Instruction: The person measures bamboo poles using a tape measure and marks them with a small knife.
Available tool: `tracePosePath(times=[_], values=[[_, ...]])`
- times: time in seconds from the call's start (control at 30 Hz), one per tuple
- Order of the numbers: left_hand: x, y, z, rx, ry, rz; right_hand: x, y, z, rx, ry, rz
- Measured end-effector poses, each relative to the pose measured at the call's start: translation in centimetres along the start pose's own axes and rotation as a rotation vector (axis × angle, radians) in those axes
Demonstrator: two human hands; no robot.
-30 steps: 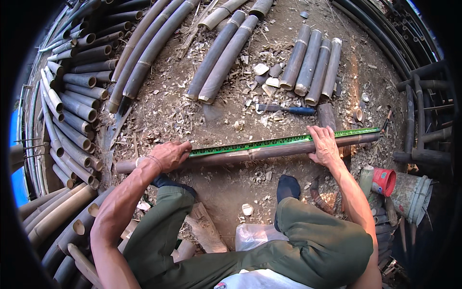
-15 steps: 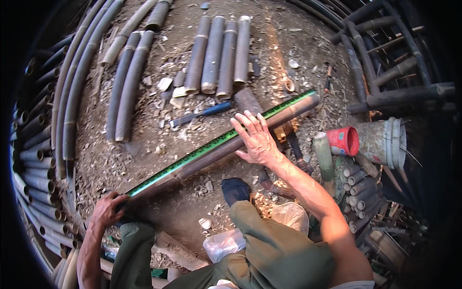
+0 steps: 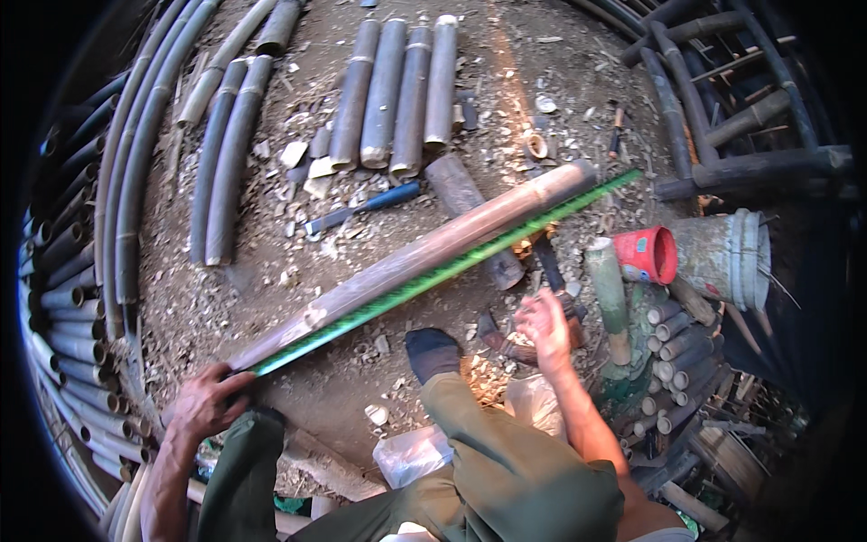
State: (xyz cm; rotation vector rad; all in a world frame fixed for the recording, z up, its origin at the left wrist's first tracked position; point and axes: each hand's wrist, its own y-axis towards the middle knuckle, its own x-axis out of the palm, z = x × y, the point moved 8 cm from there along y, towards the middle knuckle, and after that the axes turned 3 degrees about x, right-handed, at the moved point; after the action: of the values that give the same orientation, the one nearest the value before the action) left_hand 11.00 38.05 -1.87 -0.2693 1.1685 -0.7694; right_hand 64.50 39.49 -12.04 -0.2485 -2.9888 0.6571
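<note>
My left hand is closed around the lower left end of a dark brown bamboo pole. A long green straight strip with dark markings, like a ruler, lies along the pole's near side, its left end by my left fingers. Its far end sticks out past the pole's upper right end. The pole slants across a short thick log on the ground. My right hand is off the pole, raised near my right knee, slightly blurred, fingers loosely apart with nothing seen in them.
A blue-handled chisel lies beyond the pole, near several cut bamboo lengths. At right are a red pot, a grey bucket, stacked bamboo pieces and a bamboo frame. Long poles line the left.
The green ruler has gone from the pole's far side to its near side. My right hand has let go of the pole and drawn back toward me; my left stays at the end.
</note>
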Motion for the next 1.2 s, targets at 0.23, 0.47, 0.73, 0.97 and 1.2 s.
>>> tracePosePath(times=[0.23, 0.47, 0.73, 0.97, 1.2], values=[[2.1, 3.8, 7.2, 0.071, -0.2, -0.025, -5.5, 10.7, -7.7, -0.164, 0.69, 0.161], [4.5, 2.4, 2.9, -0.016, -0.131, 0.089, 7.2, 7.0, -7.0, -0.067, 0.314, 0.23], [3.8, 5.0, 0.2, -0.008, -0.001, 0.098, 19.6, 5.1, -0.1, 0.253, 0.015, -0.078], [4.4, 6.0, -0.3, -0.032, -0.028, 0.094, 20.1, 5.9, 1.2, 0.177, -0.123, 0.071], [4.2, 6.4, -0.6, -0.08, -0.004, 0.025, 19.8, 5.9, 1.5, 0.137, -0.107, 0.091]])
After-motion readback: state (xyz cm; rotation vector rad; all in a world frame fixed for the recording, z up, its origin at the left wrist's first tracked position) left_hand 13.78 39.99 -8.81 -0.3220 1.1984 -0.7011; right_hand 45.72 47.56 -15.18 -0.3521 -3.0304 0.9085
